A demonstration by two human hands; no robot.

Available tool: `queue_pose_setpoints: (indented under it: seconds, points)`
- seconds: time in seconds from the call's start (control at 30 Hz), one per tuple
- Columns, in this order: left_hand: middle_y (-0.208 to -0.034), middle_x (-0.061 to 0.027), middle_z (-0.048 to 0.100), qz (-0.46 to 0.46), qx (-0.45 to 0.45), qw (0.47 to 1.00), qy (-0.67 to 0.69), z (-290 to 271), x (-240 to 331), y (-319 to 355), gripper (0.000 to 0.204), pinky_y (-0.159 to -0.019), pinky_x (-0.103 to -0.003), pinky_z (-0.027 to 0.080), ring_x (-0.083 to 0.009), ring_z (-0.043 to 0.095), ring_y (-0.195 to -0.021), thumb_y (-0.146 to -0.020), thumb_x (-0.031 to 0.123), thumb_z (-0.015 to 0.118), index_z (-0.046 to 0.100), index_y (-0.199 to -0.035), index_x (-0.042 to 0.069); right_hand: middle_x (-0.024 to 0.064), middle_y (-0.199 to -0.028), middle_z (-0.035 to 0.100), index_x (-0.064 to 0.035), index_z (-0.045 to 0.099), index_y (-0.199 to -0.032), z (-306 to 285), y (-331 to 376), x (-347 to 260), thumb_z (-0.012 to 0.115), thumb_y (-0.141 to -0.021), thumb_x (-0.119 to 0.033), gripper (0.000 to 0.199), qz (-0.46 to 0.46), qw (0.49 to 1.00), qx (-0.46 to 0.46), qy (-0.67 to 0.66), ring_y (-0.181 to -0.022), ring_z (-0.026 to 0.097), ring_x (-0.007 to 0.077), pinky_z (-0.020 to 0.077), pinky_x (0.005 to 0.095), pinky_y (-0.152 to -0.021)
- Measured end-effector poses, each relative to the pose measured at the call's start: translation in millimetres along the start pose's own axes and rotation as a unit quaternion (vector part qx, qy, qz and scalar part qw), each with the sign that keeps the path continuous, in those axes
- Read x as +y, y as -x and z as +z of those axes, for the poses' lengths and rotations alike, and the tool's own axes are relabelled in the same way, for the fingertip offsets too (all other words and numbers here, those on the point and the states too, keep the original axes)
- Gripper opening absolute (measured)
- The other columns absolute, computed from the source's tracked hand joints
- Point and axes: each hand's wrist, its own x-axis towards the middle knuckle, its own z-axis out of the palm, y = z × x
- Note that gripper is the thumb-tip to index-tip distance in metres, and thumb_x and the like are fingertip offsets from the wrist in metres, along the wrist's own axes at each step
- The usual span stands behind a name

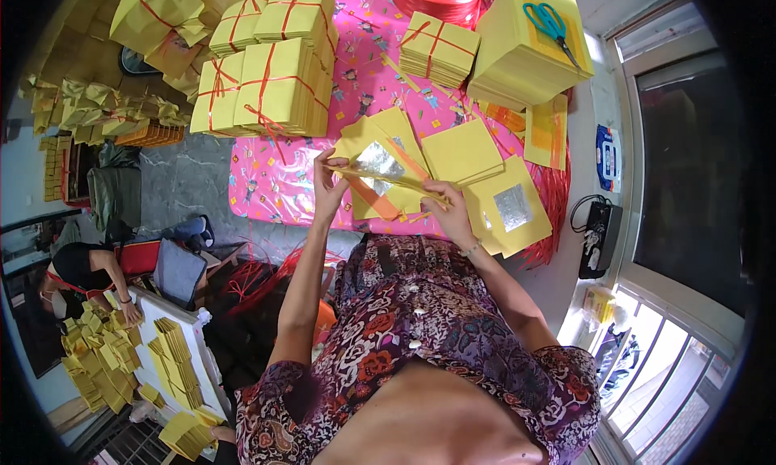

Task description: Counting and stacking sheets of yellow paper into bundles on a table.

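Between my two hands, a thin sheaf of yellow paper (392, 180) is held nearly edge-on above the table. My left hand (326, 192) pinches its left end with thumb and fingers. At the other end, my right hand (453, 214) is closed on the edge. Beneath it lie yellow sheets (398, 127) with a silver foil square and orange bands, partly hidden by the sheaf. A plain yellow paper stack (462, 151) sits just beyond my right hand. To the right of that hand is a yellow sheet with a silver square (511, 207).
Yellow bundles tied with red ribbon (271, 89) are piled at the table's far left; another tied bundle (439, 49) stands at the back. Teal-handled scissors (550, 25) lie on a tall yellow stack (517, 65). Red ribbon (556, 223) hangs at the right edge. A person (93, 267) works at lower left.
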Motion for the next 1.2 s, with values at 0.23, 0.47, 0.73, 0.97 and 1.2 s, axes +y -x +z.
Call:
queue_pose_setpoints:
  seconds: [0.23, 0.47, 0.73, 0.97, 1.2]
  points:
    - [-0.1, -0.008, 0.061, -0.003, -0.018, 1.0, -0.021, 8, -8, 9, 0.045, -0.089, -0.03, 0.045, -0.0153, 0.057, -0.097, -0.075, -0.004, 0.059, 0.047, -0.118, 0.003, 0.0043, -0.103, 0.064, -0.0012, 0.062, -0.104, 2, -1, 2, 0.07, -0.082, -0.005, 0.023, 0.133, 0.991, -0.005, -0.031, -0.099, 0.059, 0.0118, 0.0475, 0.0261, -0.086]
    - [-0.092, -0.004, 0.062, -0.037, -0.028, 0.997, -0.056, -1, -21, 12, 0.019, -0.079, -0.025, 0.045, -0.0104, 0.057, -0.088, -0.083, -0.002, 0.065, 0.056, -0.099, 0.003, 0.0019, -0.094, 0.066, -0.0015, 0.063, -0.101, 9, 1, 1, 0.071, -0.082, -0.007, 0.021, 0.104, 0.995, -0.001, -0.006, -0.085, 0.06, 0.0085, 0.0484, 0.024, -0.076]
    - [-0.089, -0.0029, 0.062, -0.05, -0.019, 0.998, -0.046, 0, -16, 12, 0.013, -0.067, -0.021, 0.047, -0.0087, 0.057, -0.08, -0.084, 0.0, 0.065, 0.057, -0.095, 0.003, 0.0049, -0.093, 0.067, -0.0005, 0.066, -0.102, 8, -1, -1, 0.071, -0.083, -0.01, 0.022, 0.093, 0.996, 0.0, 0.013, -0.086, 0.061, 0.0108, 0.0485, 0.0245, -0.077]
    - [-0.082, -0.0017, 0.062, -0.079, -0.047, 0.994, -0.062, -4, -17, 12, 0.009, -0.054, -0.02, 0.046, -0.0059, 0.056, -0.069, -0.085, 0.002, 0.065, 0.058, -0.091, 0.002, 0.0055, -0.103, 0.068, -0.0013, 0.064, -0.111, 4, -2, -6, 0.068, -0.084, -0.008, 0.028, 0.083, 0.996, -0.021, 0.036, -0.091, 0.062, 0.0111, 0.0487, 0.0251, -0.081]
    - [-0.086, -0.0034, 0.065, -0.091, -0.071, 0.988, -0.101, -12, -17, 8, 0.009, -0.058, -0.022, 0.048, -0.0066, 0.058, -0.071, -0.086, 0.004, 0.066, 0.059, -0.091, 0.001, 0.0094, -0.104, 0.068, -0.0035, 0.064, -0.114, -12, -7, -25, 0.064, -0.087, -0.008, 0.028, 0.031, 0.997, -0.037, 0.064, -0.088, 0.065, 0.0149, 0.0511, 0.027, -0.075]
